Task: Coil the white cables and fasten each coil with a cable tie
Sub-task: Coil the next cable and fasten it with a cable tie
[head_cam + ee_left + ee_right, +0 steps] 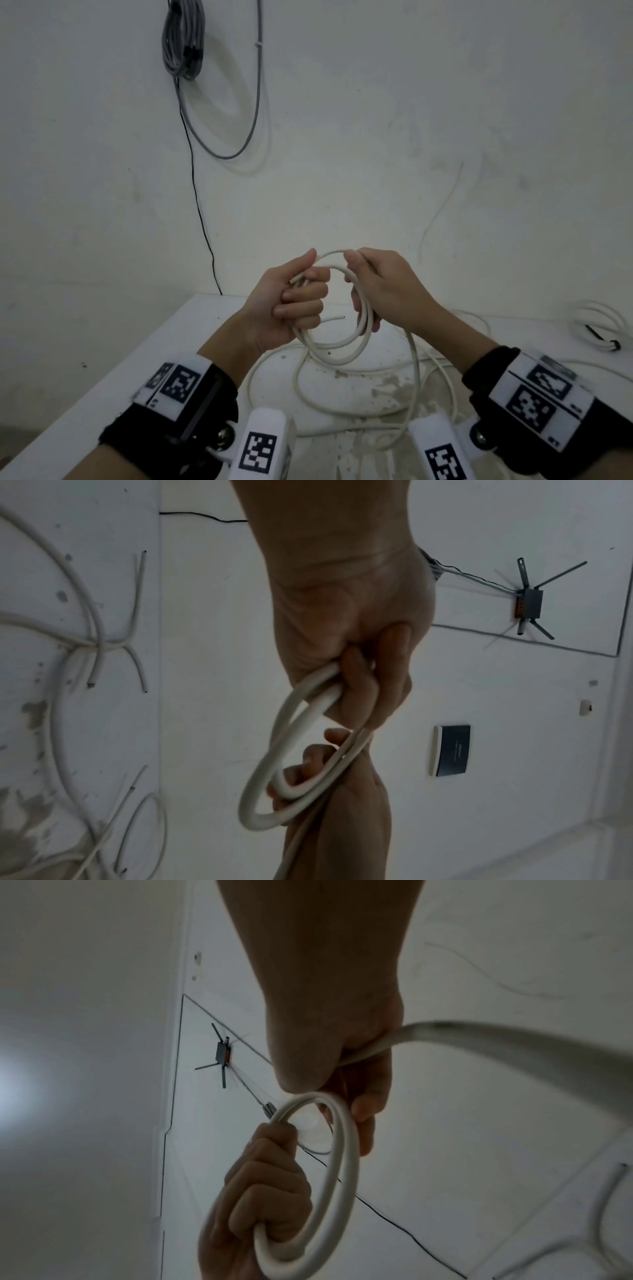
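A white cable coil [337, 358] of a few loops hangs above the white table [164, 346]. My left hand [301, 303] grips its left side, fingers curled round the strands and thumb on top. My right hand [364, 287] grips the right side, and the loose run of the cable [416, 363] trails from it down to the table. In the left wrist view my left hand [363, 674] holds the coil [270, 756] from above. In the right wrist view my right hand [356, 1074] clasps the coil [344, 1161], with the tail [514, 1039] leaving to the right.
Loose white cable loops [308, 394] lie on the stained table below my hands. Another white coil with a black tie [597, 334] rests at the far right. A grey cable bundle [183, 37] and a thin black wire [200, 209] hang on the wall behind.
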The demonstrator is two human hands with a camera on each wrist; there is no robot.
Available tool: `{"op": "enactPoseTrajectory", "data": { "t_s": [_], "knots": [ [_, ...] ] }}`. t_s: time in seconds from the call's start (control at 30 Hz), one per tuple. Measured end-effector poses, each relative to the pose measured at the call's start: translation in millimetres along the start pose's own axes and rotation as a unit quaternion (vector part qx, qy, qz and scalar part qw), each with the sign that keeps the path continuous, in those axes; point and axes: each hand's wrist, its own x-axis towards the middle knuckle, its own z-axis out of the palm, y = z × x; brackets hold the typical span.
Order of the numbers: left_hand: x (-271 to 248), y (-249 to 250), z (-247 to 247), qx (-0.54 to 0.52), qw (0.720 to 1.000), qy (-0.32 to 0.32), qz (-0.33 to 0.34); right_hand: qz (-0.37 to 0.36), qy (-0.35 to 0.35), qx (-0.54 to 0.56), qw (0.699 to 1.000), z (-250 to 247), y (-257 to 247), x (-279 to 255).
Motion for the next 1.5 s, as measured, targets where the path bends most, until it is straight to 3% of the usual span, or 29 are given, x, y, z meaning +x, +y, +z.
{"op": "enactPoseTrajectory", "data": {
  "t_s": [0.17, 0.3, 0.43, 0.57, 0.7, 0.9, 1.13, 1.37, 1.5],
  "knots": [
    [3.2, -5.1, 3.1, 0.011, 0.999, 0.003, 0.053, 0.096, -0.027, 0.191, 0.976, 5.1, -2.4, -4.0],
    [5.2, -9.3, 6.7, 0.018, 0.997, 0.036, 0.063, 0.089, 0.051, 0.212, 0.972, 12.7, -2.5, -5.6],
    [9.7, -13.4, 15.4, 0.058, 0.985, 0.128, 0.101, 0.092, 0.128, 0.271, 0.95, 14.7, -1.4, -6.0],
    [14.0, -20.7, 20.4, 0.095, 0.968, 0.168, 0.162, 0.091, 0.174, 0.274, 0.941, 17.6, -0.7, -3.4],
    [16.5, -31.4, 16.1, 0.094, 0.959, 0.196, 0.181, 0.089, 0.206, 0.244, 0.943, 20.7, 2.1, -1.8],
    [17.1, -44.0, 13.0, 0.069, 0.952, 0.233, 0.186, 0.061, 0.165, 0.193, 0.965, 20.1, 1.3, -3.1],
    [14.5, -44.0, 12.4, 0.025, 0.961, 0.206, 0.182, 0.122, 0.167, 0.257, 0.944, 12.4, 4.7, -1.8],
    [8.8, -34.1, 14.1, 0.024, 0.963, 0.203, 0.176, 0.06, 0.102, 0.193, 0.974, 7.0, 11.8, -6.6],
    [5.4, -30.9, 10.5, 0.042, 0.965, 0.214, 0.147, 0.066, 0.075, 0.162, 0.982, 5.9, 12.2, -7.2]
  ]
}}
